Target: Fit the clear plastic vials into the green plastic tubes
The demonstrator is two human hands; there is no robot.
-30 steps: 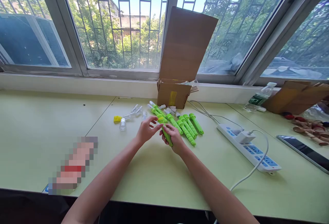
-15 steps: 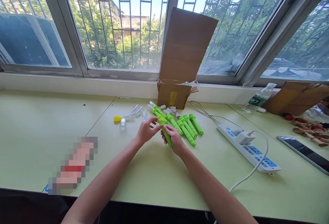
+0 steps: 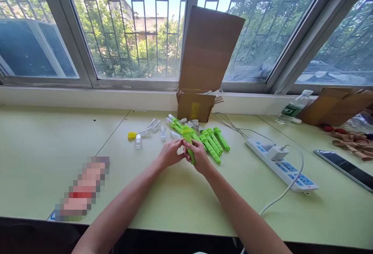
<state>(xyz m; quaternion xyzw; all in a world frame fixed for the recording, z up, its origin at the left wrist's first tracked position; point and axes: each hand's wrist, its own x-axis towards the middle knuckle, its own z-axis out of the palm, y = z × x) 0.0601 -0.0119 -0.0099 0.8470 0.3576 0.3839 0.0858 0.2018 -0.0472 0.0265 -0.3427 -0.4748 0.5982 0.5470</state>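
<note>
My right hand [image 3: 198,155] is wrapped round a green ribbed plastic handle [image 3: 188,141] held tilted above the table. My left hand [image 3: 169,153] meets it from the left, fingers curled and pinching at the same handle just below its head. Behind my hands lies a row of several more green handles [image 3: 212,143]. Further left are several small clear plastic caps and tubes [image 3: 151,129] and one yellow cap [image 3: 132,135].
An open cardboard box [image 3: 194,106] stands at the window sill behind the handles. A white power strip [image 3: 284,166] with a plugged charger and cables lies to the right, a phone [image 3: 345,168] beyond it. A water bottle [image 3: 294,108] and more cardboard sit far right.
My left hand has closed in on the green handle and now pinches it beside my right hand. The handle's head is raised a little higher. The camera tipped slightly.
</note>
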